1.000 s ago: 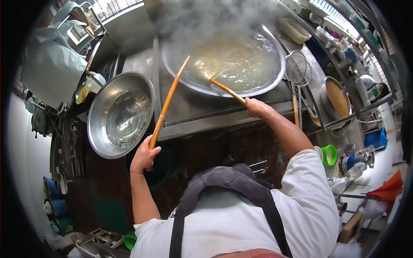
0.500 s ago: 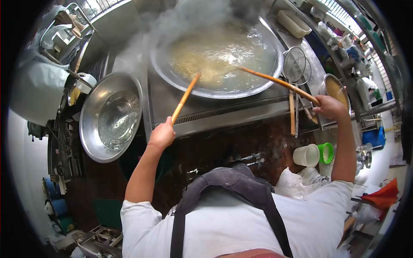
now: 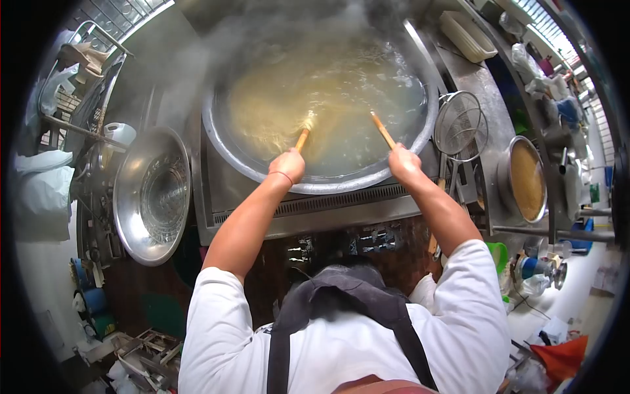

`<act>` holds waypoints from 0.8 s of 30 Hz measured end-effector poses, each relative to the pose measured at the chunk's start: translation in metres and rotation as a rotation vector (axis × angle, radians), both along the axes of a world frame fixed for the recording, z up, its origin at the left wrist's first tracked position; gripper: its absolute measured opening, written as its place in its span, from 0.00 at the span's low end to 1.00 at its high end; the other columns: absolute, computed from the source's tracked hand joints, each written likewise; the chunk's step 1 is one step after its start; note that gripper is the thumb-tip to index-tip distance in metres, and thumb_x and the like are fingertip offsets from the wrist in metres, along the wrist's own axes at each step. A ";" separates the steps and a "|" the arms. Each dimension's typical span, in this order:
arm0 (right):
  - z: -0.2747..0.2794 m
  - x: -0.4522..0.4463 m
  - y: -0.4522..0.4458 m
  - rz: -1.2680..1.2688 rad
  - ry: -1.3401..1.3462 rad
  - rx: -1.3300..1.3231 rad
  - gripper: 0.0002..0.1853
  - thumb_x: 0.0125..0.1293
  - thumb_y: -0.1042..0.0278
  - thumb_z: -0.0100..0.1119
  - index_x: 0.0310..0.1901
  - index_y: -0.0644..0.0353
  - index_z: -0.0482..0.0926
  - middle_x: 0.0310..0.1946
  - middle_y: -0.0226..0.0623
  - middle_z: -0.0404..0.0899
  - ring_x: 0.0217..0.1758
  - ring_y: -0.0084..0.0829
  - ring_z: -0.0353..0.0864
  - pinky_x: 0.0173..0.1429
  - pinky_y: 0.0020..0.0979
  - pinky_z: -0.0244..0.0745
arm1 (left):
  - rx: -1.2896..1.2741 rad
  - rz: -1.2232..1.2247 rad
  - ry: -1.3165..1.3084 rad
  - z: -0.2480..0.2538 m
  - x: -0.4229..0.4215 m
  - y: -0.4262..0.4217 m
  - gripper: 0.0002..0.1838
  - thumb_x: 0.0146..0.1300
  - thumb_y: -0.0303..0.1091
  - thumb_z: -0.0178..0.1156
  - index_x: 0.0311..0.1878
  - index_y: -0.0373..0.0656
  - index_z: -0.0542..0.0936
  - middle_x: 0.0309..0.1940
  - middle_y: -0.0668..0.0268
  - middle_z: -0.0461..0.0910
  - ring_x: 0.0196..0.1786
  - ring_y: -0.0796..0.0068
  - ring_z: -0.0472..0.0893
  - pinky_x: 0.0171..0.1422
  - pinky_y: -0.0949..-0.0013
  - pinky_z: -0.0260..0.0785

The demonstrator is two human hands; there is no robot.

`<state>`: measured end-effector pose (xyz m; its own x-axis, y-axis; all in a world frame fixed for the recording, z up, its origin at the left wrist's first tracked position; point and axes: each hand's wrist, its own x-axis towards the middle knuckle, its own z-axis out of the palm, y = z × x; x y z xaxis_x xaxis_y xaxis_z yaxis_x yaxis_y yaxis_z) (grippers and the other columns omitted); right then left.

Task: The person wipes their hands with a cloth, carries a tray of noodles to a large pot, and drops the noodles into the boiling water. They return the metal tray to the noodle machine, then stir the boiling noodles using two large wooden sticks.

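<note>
A large round wok (image 3: 213, 134) holds steaming, cloudy liquid, with a pale yellow mass of what look like noodles (image 3: 266, 118) in its left part. My left hand (image 3: 287, 165) is closed round a wooden stick (image 3: 302, 140) over the near rim. The far end of that stick dips among the pale strands. Just right of it, my right hand (image 3: 404, 163) grips a second wooden stick (image 3: 383, 131), whose tip reaches into the liquid. Both sticks slant away from me, their submerged ends hidden.
Left of the stove stands a wide metal basin (image 3: 154, 197). A wire strainer (image 3: 461, 125) lies at the wok's right, near a metal bowl of tan contents (image 3: 527, 178). A pale rectangular tray (image 3: 468, 36) sits at the back right. Steam blurs the wok's far side.
My right hand has swung left and forward to the wok's near rim, bringing its stick in. The left hand has moved forward and right. The view has shifted closer to the wok.
</note>
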<state>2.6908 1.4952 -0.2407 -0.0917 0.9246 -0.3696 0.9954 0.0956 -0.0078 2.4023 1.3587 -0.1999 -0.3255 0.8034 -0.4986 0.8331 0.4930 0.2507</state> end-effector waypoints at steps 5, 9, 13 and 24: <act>-0.033 -0.056 0.068 0.016 0.064 0.085 0.18 0.75 0.64 0.42 0.54 0.63 0.78 0.46 0.50 0.86 0.51 0.50 0.87 0.55 0.47 0.82 | -0.074 -0.010 -0.031 0.030 0.000 0.070 0.19 0.67 0.27 0.45 0.58 0.33 0.74 0.38 0.48 0.85 0.34 0.57 0.87 0.42 0.55 0.79; -0.022 -0.070 0.110 0.097 0.115 0.084 0.19 0.75 0.64 0.40 0.55 0.63 0.78 0.49 0.49 0.86 0.54 0.50 0.86 0.57 0.47 0.81 | -0.055 -0.012 0.000 0.025 -0.005 0.105 0.18 0.65 0.24 0.49 0.56 0.33 0.76 0.35 0.51 0.85 0.31 0.60 0.87 0.37 0.58 0.79; 0.009 -0.051 0.125 0.146 0.165 0.037 0.20 0.75 0.66 0.37 0.57 0.65 0.78 0.52 0.53 0.83 0.57 0.50 0.84 0.61 0.47 0.78 | -0.058 0.038 -0.049 0.033 0.007 0.094 0.18 0.64 0.25 0.51 0.56 0.31 0.78 0.42 0.49 0.86 0.35 0.57 0.88 0.40 0.59 0.81; 0.061 0.080 0.039 0.255 0.064 -0.084 0.21 0.75 0.54 0.49 0.52 0.66 0.76 0.47 0.55 0.84 0.54 0.51 0.83 0.57 0.48 0.77 | -0.129 -0.252 -0.164 0.028 0.007 -0.053 0.12 0.64 0.26 0.51 0.49 0.35 0.64 0.26 0.48 0.82 0.26 0.53 0.84 0.33 0.53 0.76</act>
